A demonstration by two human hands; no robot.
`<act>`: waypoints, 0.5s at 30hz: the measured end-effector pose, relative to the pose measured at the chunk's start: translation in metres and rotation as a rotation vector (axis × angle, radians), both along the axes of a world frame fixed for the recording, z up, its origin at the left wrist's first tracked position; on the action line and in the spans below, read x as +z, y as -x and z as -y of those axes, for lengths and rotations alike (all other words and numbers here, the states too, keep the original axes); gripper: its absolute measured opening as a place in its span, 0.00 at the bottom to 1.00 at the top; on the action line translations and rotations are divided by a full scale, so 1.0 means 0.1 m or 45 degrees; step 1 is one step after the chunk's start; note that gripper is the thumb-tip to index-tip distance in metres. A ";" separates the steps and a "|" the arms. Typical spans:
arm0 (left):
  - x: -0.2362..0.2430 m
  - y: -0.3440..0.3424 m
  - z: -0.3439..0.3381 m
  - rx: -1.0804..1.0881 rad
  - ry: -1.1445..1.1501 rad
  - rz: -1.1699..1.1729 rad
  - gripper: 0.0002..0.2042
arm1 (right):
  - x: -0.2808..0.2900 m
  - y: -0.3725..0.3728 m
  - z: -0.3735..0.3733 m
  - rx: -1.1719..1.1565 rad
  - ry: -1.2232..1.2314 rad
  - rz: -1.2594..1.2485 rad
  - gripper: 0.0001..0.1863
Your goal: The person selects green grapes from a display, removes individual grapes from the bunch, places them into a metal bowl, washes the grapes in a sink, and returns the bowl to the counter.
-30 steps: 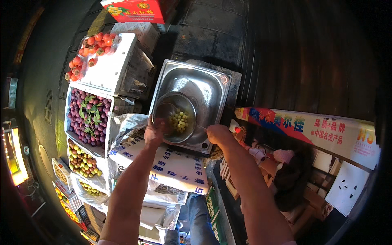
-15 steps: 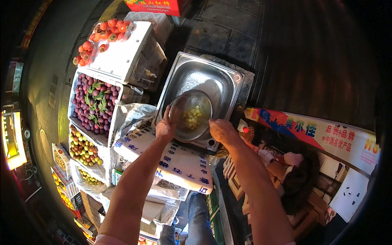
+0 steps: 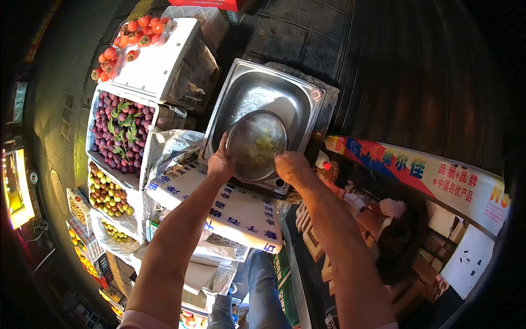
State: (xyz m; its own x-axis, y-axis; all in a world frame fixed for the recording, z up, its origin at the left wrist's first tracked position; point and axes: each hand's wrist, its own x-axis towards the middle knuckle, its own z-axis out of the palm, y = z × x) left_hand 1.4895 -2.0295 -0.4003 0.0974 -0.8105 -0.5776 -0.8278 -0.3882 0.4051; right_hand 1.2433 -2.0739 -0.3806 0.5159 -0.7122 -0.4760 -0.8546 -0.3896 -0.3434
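Note:
A round grey metal strainer (image 3: 241,148) is held over the steel sink basin (image 3: 253,90), above its near end. Pale green, grape-like fruits (image 3: 265,143) lie bunched in its right half, slightly blurred. My left hand (image 3: 221,163) is closed on the strainer's left rim, fingertips partly hidden beneath it. At the lower right rim, my right hand (image 3: 292,166) is curled in a grip on the edge. A small drain fitting (image 3: 280,182) shows at the sink's near right corner.
To the left stand crates of red persimmons (image 3: 143,32), purple plums (image 3: 123,131) and green-brown fruit (image 3: 108,192). A white foam board (image 3: 233,208) with blue lettering lies just before the sink. Right of it are cardboard boxes (image 3: 427,279), a long banner (image 3: 422,164) and a white-red bottle (image 3: 322,162).
The fruits have shifted toward the right side of the strainer and look more blurred. Both hands keep their grip on the rim. The whole view has moved slightly.

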 end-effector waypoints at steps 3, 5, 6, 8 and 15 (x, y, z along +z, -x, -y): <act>-0.05 -0.02 -0.01 -0.038 0.046 0.034 0.43 | 0.00 -0.01 0.01 -0.053 -0.057 -0.109 0.09; -0.07 -0.05 -0.04 0.124 0.067 -0.088 0.43 | 0.00 0.00 0.04 -0.107 -0.031 -0.129 0.09; -0.08 -0.06 -0.04 -0.031 0.061 0.010 0.42 | 0.00 0.00 0.04 -0.094 -0.099 -0.146 0.09; -0.09 -0.07 -0.05 0.122 0.066 -0.070 0.41 | -0.02 0.00 0.05 -0.104 -0.148 -0.176 0.10; -0.08 -0.09 -0.05 0.265 0.077 -0.200 0.41 | 0.01 0.01 0.04 -0.098 -0.013 -0.042 0.11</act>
